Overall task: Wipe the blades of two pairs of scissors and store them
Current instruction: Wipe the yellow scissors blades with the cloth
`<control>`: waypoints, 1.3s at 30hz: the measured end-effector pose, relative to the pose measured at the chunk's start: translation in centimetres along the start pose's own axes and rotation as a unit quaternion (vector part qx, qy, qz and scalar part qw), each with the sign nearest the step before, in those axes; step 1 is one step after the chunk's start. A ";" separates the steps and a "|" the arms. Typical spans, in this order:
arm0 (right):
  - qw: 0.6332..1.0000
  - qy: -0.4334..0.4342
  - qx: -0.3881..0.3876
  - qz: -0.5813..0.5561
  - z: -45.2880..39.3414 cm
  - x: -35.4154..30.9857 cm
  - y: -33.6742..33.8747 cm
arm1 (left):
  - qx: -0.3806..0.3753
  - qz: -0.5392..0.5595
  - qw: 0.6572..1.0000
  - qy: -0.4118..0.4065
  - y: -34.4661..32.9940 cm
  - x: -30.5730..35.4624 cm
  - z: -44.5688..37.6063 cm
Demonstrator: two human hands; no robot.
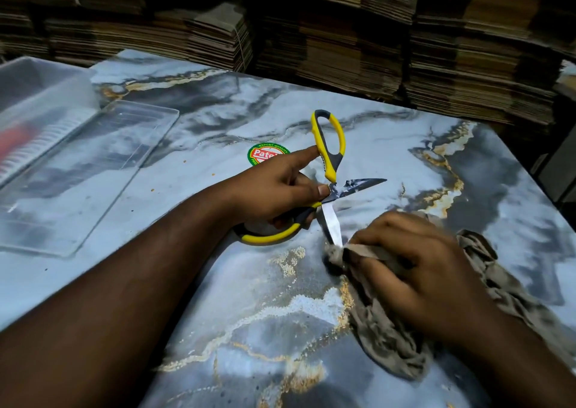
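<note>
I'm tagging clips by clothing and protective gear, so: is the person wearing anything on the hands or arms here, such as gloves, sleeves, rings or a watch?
Nothing shows. The left hand and right hand are bare, with no gloves and no visible rings. Both forearms are uncovered as far as the frame reaches, with no sleeve, watch or wristband in view. The fingernails are short and unpainted where visible.

Dim room; light is falling from above onto the tabletop [218,102], leaving the cardboard stacks [343,33] behind sinking into dark. Right hand [414,270] and cloth [389,339] are smearing with motion blur. Clear box [37,102] at left is reading soft. Wide-angle lens is bowing the frame edges.
</note>
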State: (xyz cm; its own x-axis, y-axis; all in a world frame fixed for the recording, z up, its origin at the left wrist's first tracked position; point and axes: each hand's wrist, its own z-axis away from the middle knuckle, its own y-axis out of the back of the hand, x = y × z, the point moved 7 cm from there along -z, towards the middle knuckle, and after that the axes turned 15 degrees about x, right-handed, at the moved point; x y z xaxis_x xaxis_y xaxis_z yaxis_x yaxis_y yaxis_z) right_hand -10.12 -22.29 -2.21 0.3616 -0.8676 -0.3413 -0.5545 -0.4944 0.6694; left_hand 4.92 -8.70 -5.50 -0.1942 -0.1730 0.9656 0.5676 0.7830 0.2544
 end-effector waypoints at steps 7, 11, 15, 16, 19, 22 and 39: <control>0.998 -0.009 -0.055 -0.009 -1.1 -0.5 -2.0 | -0.007 0.002 1.000 -0.008 0.0 0.1 0.0; 0.996 0.008 -0.085 0.015 0.4 -0.7 -1.1 | -0.007 0.009 1.000 -0.010 0.0 -0.2 -0.1; 0.994 -0.018 -0.102 -0.031 0.6 0.8 -0.8 | -0.002 0.004 1.000 -0.012 0.1 -0.2 -0.2; 0.996 -0.029 -0.080 -0.040 0.3 1.1 -0.5 | -0.003 0.002 1.000 -0.012 0.1 -0.2 -0.2; 0.997 -0.052 -0.029 -0.057 -0.6 1.3 -0.6 | -0.005 -0.007 1.000 -0.007 0.1 -0.4 -0.3; 0.997 -0.030 -0.062 -0.030 -0.4 0.9 -1.8 | 0.000 -0.010 1.000 -0.003 0.1 -0.6 -0.4; 0.991 -0.095 0.050 -0.085 -0.5 2.0 1.8 | 0.031 0.062 0.998 0.002 -0.8 -0.2 0.5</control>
State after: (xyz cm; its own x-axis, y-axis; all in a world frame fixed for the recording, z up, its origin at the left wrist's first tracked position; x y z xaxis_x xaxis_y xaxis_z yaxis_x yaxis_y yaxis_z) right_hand -10.03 -24.95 -1.36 0.3139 -0.7616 -0.5670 -0.5727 -0.6282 0.5267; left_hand 4.09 -8.97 -5.88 -0.1213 -0.0745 0.9898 0.5369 0.8338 0.1285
